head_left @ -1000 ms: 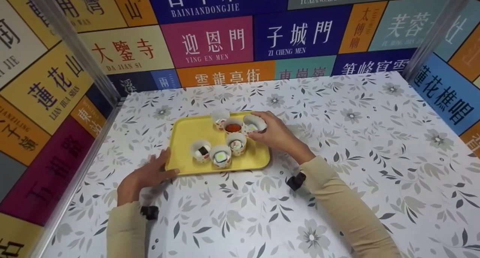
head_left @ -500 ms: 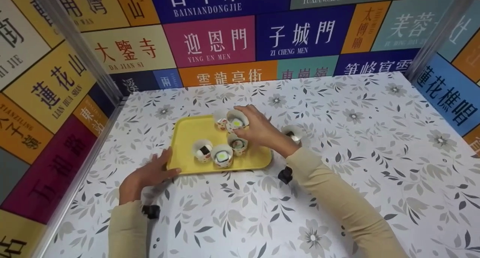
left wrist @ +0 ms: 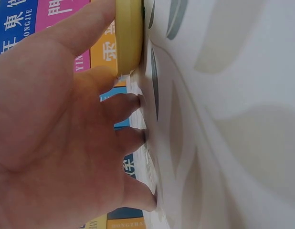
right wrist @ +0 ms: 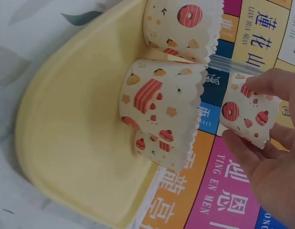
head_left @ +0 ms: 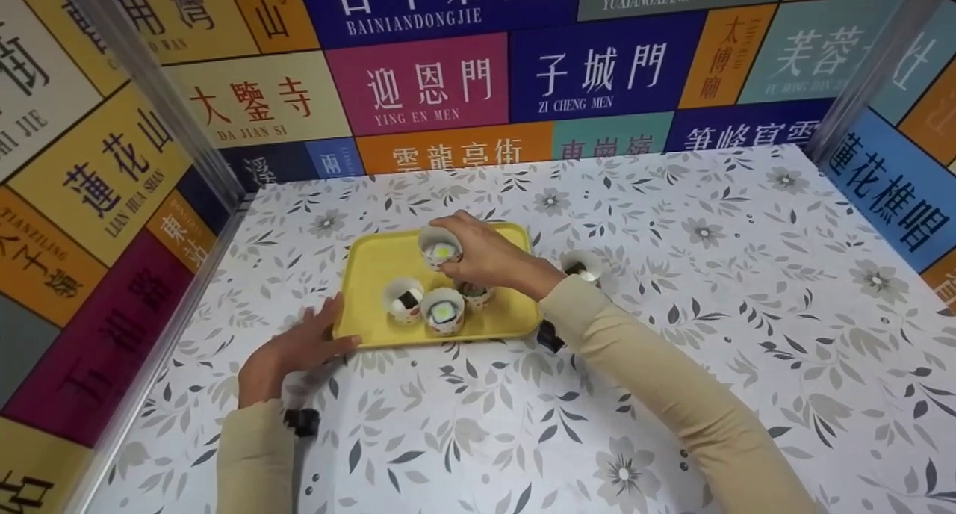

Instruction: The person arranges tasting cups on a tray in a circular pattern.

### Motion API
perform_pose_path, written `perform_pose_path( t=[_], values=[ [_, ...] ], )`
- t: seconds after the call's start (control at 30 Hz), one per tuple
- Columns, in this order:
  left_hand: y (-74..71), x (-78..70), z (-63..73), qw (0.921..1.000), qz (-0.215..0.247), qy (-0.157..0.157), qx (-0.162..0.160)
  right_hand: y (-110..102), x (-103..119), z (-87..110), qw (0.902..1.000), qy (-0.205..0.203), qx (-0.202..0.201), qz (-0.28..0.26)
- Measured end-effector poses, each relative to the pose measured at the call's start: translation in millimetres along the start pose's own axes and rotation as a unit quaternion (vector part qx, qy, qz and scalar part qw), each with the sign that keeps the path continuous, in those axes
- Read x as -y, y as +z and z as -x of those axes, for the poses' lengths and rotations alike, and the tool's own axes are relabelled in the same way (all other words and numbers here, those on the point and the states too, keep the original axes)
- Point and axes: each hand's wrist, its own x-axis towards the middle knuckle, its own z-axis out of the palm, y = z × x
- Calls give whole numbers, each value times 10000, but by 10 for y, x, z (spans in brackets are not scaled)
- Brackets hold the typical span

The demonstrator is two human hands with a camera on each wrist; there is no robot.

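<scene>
My right hand (head_left: 485, 254) pinches a paper baking cup (head_left: 439, 248) by its side, over the back half of the yellow tray (head_left: 366, 264). Inside is a white piece with a yellow-green centre, like a sushi roll. The right wrist view shows cake and doughnut prints on the held cup (right wrist: 247, 112), between thumb and fingers. My left hand (head_left: 302, 344) lies spread at the tray's front left corner, thumb along the front rim. In the left wrist view the tray's edge (left wrist: 129, 38) meets the thumb side, and the other fingertips are down at the tablecloth.
On the tray stand a cup with a black-banded white piece (head_left: 404, 302), one with a yellow-centred roll (head_left: 443, 311), and one partly hidden by my right hand (head_left: 479, 296). Another cup (head_left: 581, 266) stands right of the tray. Sign-patterned panels (head_left: 418, 81) border the flowered table.
My right hand has moved left with the cup, from the tray's back right to nearer its middle. It now covers the back cups. A cup right of the tray has come into view. Left hand unchanged.
</scene>
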Motion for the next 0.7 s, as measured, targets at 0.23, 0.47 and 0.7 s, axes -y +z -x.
perform_pose_path(
  t=[0.23,0.47,0.7],
  values=[
    [-11,-10,-4,9998,-195,71,17,-1,152,-152,9995,-83,109,296],
    [-23,-23,-32,9998,-194,12,42,-7,314,-286,9980,-103,327,533],
    [-22,5,-33,9998,-179,-1,53,79,351,-419,9969,43,594,521]
  ],
)
